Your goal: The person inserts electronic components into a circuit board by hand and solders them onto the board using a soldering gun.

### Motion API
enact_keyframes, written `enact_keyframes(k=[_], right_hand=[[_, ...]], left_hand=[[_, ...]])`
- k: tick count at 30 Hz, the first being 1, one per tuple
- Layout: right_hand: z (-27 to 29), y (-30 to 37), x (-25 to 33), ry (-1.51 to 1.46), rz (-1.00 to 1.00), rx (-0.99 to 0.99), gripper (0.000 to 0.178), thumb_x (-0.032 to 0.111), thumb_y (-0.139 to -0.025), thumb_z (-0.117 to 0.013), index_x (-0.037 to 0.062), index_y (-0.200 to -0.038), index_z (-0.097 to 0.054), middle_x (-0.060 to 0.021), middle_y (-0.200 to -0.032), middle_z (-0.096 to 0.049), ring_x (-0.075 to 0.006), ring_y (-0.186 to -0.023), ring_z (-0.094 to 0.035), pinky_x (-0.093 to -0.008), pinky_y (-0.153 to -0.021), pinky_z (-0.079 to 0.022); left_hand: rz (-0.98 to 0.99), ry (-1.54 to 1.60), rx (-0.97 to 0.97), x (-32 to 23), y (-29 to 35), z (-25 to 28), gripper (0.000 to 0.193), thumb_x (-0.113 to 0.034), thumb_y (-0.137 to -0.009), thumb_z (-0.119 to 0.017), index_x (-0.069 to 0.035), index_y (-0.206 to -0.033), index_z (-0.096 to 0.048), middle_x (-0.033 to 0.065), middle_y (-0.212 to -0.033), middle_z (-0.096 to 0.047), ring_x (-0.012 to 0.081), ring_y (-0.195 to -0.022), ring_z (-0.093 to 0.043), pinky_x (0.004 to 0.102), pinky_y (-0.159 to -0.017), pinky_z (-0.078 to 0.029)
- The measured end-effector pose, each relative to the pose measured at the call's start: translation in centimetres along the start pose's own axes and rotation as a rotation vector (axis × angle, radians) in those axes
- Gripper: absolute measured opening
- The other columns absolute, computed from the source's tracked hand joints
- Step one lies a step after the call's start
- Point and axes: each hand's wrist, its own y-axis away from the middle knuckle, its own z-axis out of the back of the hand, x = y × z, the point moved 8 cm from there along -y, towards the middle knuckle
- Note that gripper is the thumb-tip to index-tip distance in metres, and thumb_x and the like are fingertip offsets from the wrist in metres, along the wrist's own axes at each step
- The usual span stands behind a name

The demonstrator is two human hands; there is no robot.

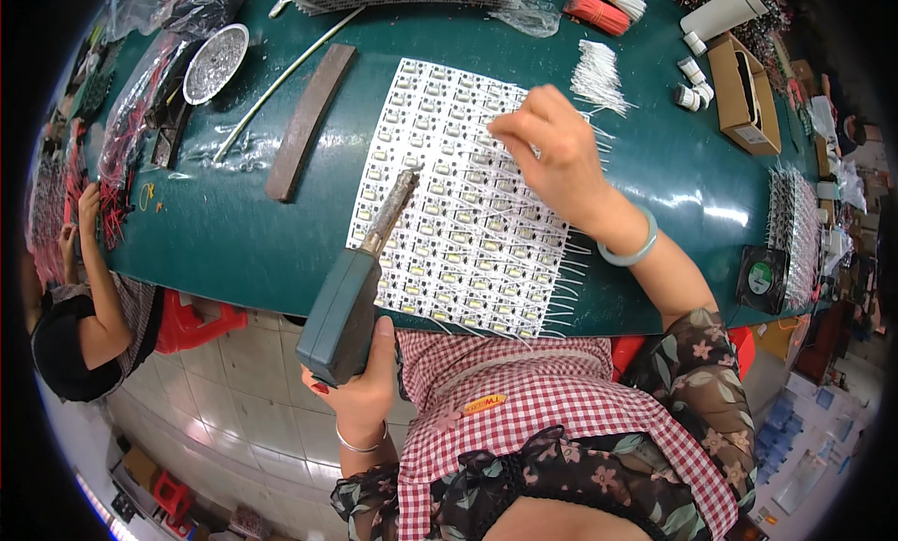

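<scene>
My left hand (369, 391) is wrapped round the handle of a dark green soldering gun (339, 312). Its metal tip points up and away, over a white sheet of small circuit boards (391, 120) that lies on the table in front of me. Thin white wires (566, 293) run across the right part of the sheet and stick out past its right edge. Above the sheet's upper right part, my right hand (552, 148) is closed in a pinch. Whatever its fingertips hold, if anything, is too small to make out.
A brown bar (313, 120) and a metal dish (216, 64) lie left on the green table (215, 232). Loose white wires (599, 76), red wire bundles (597, 14) and a cardboard box (745, 92) are at the far right. A co-worker (89, 331) sits at left.
</scene>
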Motion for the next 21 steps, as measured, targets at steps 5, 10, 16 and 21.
enact_keyframes(k=[5, 10, 16, 21], right_hand=[[-1.4, -3.2, -4.0, -0.033, -0.026, -0.008, 0.005, 0.005, -0.08, -0.07, 0.0052, -0.084, -0.067, -0.0081, -0.078, -0.055, -0.0274, -0.074, -0.059, -0.0365, -0.063, -0.049], [-4.1, -3.9, -6.7, -0.089, -0.113, 0.037, 0.003, 0.006, -0.081, -0.07, 0.0068, -0.084, -0.068, -0.0091, -0.079, -0.056, -0.0293, -0.069, -0.061, -0.0394, -0.061, -0.051], [-5.3, -3.8, -7.7, -0.112, -0.105, 0.051, 0.007, 0.006, -0.079, -0.072, 0.0088, -0.084, -0.068, -0.0077, -0.078, -0.054, -0.0271, -0.07, -0.062, -0.0384, -0.06, -0.051], [-5.4, -3.5, -7.8, -0.137, -0.116, 0.059, 0.008, 0.003, -0.078, -0.071, 0.0071, -0.083, -0.067, -0.0077, -0.077, -0.052, -0.0256, -0.068, -0.061, -0.0369, -0.057, -0.05]], left_hand=[[-0.226, -0.058, -0.014, -4.8, -2.9, -0.9, 0.031, 0.004, -0.077, -0.075, 0.008, -0.106, -0.066, 0.0104, -0.092, -0.069, 0.0116, -0.067, -0.059, 0.0234, -0.059, -0.045], [-0.363, 0.062, -0.081, -8.9, -5.2, -3.2, 0.037, 0.01, -0.076, -0.071, 0.007, -0.112, -0.064, 0.0141, -0.099, -0.069, 0.0074, -0.055, -0.052, 0.0201, -0.047, -0.038], [-0.265, -0.044, 0.063, -6.9, -8.3, -6.4, 0.033, 0.008, -0.077, -0.072, 0.007, -0.109, -0.064, 0.0107, -0.089, -0.067, 0.0078, -0.055, -0.053, 0.0205, -0.046, -0.039], [-0.073, 0.003, 0.067, -5.8, -9.6, -8.1, 0.024, 0.0, -0.078, -0.076, 0.007, -0.099, -0.067, 0.0091, -0.092, -0.071, 0.0139, -0.078, -0.065, 0.0264, -0.071, -0.051]])
